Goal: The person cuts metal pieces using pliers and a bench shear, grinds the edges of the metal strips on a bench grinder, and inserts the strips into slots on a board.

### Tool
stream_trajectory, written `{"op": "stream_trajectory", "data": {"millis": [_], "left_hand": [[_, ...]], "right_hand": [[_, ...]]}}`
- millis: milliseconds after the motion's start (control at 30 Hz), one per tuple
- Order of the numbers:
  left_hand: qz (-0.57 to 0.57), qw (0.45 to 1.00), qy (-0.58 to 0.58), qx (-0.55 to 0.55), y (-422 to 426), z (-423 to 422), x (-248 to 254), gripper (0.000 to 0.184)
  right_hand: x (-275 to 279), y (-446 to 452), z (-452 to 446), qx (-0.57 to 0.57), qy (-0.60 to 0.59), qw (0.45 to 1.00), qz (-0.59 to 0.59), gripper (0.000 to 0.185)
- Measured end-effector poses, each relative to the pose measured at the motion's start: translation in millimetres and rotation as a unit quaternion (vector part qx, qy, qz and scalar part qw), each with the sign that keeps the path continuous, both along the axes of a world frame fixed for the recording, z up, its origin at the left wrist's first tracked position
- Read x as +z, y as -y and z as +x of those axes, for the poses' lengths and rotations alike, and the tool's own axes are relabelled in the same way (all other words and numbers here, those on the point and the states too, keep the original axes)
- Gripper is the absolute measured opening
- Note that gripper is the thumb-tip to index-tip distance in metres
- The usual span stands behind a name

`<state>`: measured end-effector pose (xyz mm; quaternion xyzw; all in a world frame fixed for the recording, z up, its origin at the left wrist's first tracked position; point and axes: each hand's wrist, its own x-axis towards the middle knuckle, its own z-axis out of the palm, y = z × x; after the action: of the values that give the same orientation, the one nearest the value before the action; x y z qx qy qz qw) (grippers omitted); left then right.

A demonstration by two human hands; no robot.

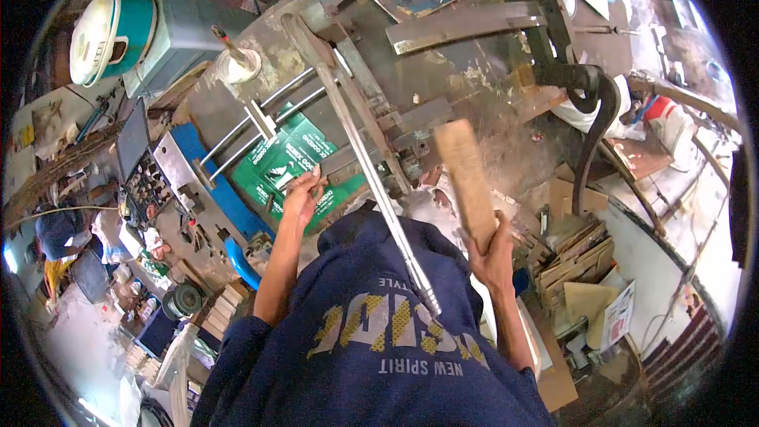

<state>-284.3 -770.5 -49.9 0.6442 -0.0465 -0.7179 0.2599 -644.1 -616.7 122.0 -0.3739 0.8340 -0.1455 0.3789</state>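
My right hand (492, 257) is wrapped round the lower end of a wooden block (465, 174), which is held upright-slanted and slightly blurred. At the near end of a flat grey metal bar (348, 160), the fingers of my left hand (302, 194) are bent and seem to grip it; the contact is partly hidden. Under the bar and my left hand lies a green printed sheet (265, 166). A long shiny metal lever (371, 178) passes between my hands and ends in front of my navy shirt.
Two parallel metal rods (265, 122) with a crosspiece stand at left, beside a blue strip (207, 170). A can with a brush (239, 66) and a teal-and-white cooler (118, 38) are farther back. A curved dark metal arm (602, 122) and stacked cardboard (573, 257) are at right.
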Motion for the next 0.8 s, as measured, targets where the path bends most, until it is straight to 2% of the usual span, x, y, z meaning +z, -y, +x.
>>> {"op": "stream_trajectory", "data": {"millis": [67, 133, 167, 300, 400, 467, 533, 600, 633, 667, 733, 767, 800], "left_hand": [[-0.025, 0.999, -0.043, -0.009, -1, 4, -5, 0.011], [-0.011, 1.000, -0.018, 0.001, 0, 0, -3, 0.011], [-0.021, 0.999, -0.029, 0.000, -1, 1, -5, 0.010], [-0.033, 0.999, -0.036, -0.009, -3, 4, -11, 0.008], [-0.041, 0.998, -0.045, -0.013, 2, 7, -14, 0.009], [-0.044, 0.998, -0.041, 0.008, -1, 3, -14, 0.010], [-0.042, 0.999, -0.035, 0.001, -2, 10, -24, 0.005], [-0.010, 1.000, -0.014, -0.015, 4, 4, -11, 0.001], [-0.036, 0.998, -0.042, -0.003, -1, 11, -28, 0.003], [-0.039, 0.994, -0.050, 0.086, 3, -5, -9, 0.005], [-0.106, 0.993, -0.041, 0.017, 8, 11, -29, 0.009], [-0.117, 0.992, -0.007, 0.040, 12, 7, -16, 0.011], [-0.127, 0.988, -0.025, 0.083, 8, 21, -27, 0.013]], "right_hand": [[10, 4, 15, 0.013, 0.023, 0.999, 0.043, 0.069], [-13, -1, 27, 0.134, -0.017, 0.988, 0.069, 0.068], [-20, 7, 37, 0.150, -0.041, 0.987, 0.033, 0.067], [-3, 8, 43, 0.120, -0.004, 0.987, 0.108, 0.067], [-25, 14, 50, 0.132, -0.012, 0.990, 0.054, 0.067], [-23, 11, 54, 0.129, -0.027, 0.989, 0.059, 0.070], [-13, 8, 51, 0.120, -0.006, 0.991, 0.060, 0.067], [-29, 23, 53, 0.116, -0.010, 0.992, 0.045, 0.064], [-39, 41, 58, 0.129, -0.020, 0.991, 0.040, 0.064], [-45, 42, 55, 0.130, -0.011, 0.991, 0.043, 0.065], [-55, 35, 43, 0.124, -0.011, 0.991, 0.040, 0.066], [-59, 23, 36, 0.071, -0.025, 0.997, -0.004, 0.064], [-64, 10, 32, 0.016, -0.036, 0.998, -0.046, 0.063]]}}
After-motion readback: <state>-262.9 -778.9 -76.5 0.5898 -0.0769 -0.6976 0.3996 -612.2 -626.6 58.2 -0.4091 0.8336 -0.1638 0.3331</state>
